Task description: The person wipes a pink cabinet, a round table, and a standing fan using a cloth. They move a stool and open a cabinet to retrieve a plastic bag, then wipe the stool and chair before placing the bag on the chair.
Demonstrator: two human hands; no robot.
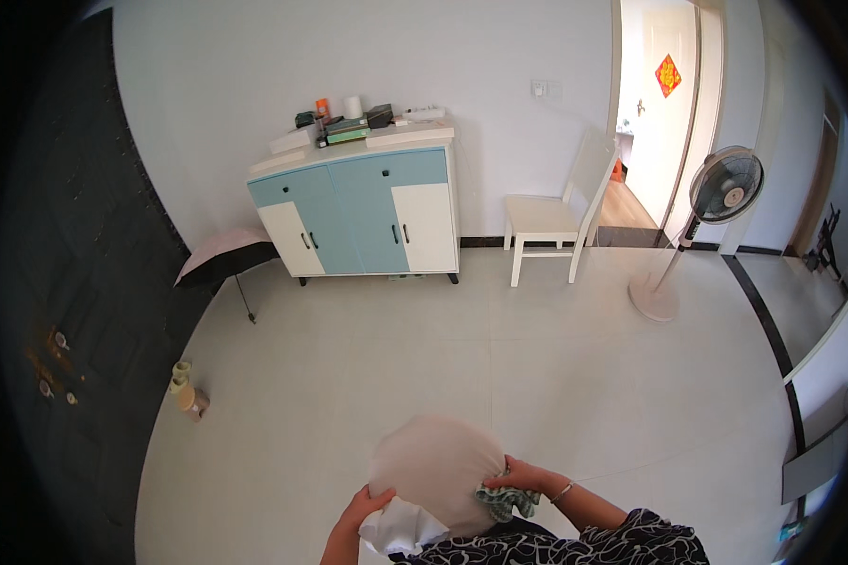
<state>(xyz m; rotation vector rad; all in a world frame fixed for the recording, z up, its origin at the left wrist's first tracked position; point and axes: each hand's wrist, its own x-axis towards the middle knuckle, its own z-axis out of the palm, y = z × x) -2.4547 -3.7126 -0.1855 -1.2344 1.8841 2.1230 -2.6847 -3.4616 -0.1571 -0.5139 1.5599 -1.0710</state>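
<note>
A round, pale pink fabric object (434, 470), like a cushion, is in front of my body at the bottom of the view. My left hand (367, 505) grips its left edge, with the thumb on top. A bunched white cloth (403, 526) hangs beside that thumb, against the pink fabric. On the opposite edge, my right hand (526, 477) grips the fabric together with a crumpled green-and-white cloth (507, 500). My patterned black clothing hides part of the near edge. What lies beneath the round object cannot be seen.
A blue-and-white cabinet (353, 219) bearing boxes stands against the wall. Right of it are a white chair (548, 212) and a pedestal fan (724, 191). An open umbrella (230, 251) and shoes (191, 399) lie near the dark door (78, 247). A thin cord (629, 469) crosses the tiled floor.
</note>
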